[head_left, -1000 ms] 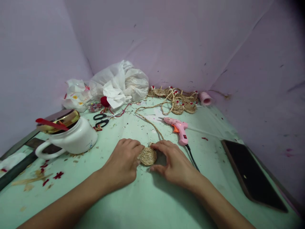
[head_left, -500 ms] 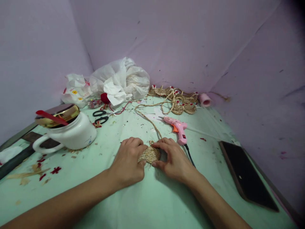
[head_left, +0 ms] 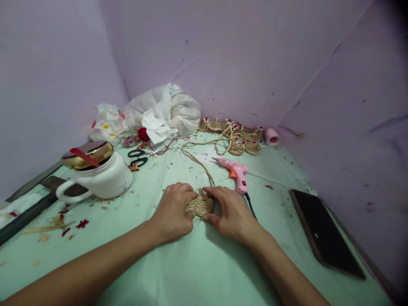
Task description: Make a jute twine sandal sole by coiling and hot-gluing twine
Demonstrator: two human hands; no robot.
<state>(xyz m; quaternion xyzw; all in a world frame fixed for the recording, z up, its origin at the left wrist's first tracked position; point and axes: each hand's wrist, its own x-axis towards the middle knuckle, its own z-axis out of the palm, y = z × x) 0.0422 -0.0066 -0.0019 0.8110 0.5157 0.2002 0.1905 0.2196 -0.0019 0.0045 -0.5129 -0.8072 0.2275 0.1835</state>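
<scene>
A small round coil of jute rope (head_left: 199, 205) lies on the green table cover (head_left: 204, 263), pinched between my two hands. My left hand (head_left: 174, 213) curls around its left edge with fingers closed. From the right, my right hand (head_left: 230, 212) grips it with thumb and fingers. A loose strand of the jute rope (head_left: 197, 160) runs from the coil back toward a heap of finished jute pieces (head_left: 234, 135) by the wall.
A pink glue gun (head_left: 236, 172) lies just behind my right hand, its cord trailing forward. A white mug with a gold lid (head_left: 97, 173) stands at left, black scissors (head_left: 137, 157) and plastic bags (head_left: 159, 112) behind. A dark tablet (head_left: 323, 233) lies at right. A pink spool (head_left: 271, 137) rests by the wall.
Both hands have closed in tighter on the coil, which now looks lifted slightly on edge. The view has shifted a little.
</scene>
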